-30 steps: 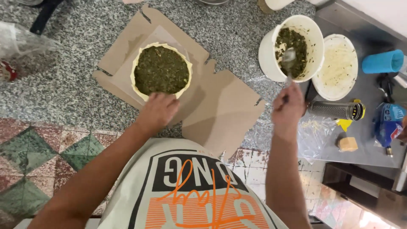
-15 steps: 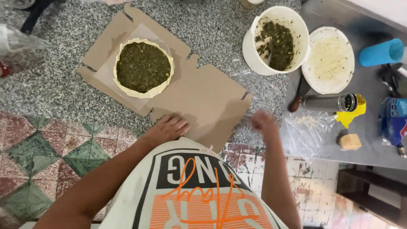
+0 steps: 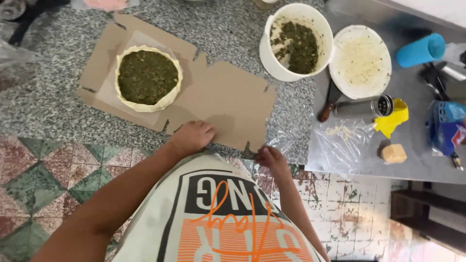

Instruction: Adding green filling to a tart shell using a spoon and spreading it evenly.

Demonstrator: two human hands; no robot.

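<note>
A flattened brown cardboard box lies on the speckled stone counter. On its left part sits a round pale dough shell filled with dark green filling. My left hand rests on the near edge of the cardboard, fingers curled. My right hand is at the cardboard's near right corner by the counter edge; whether it grips the edge is unclear. A white bucket of the same green filling with a spoon in it stands at the back right.
A white lid lies beside the bucket. On the steel table are a metal grater, a yellow cloth, a cheese block, a blue cup and plastic film.
My right hand left the spoon in the bucket and came down to the cardboard's near corner. My left hand drew back from the pie to the cardboard's near edge.
</note>
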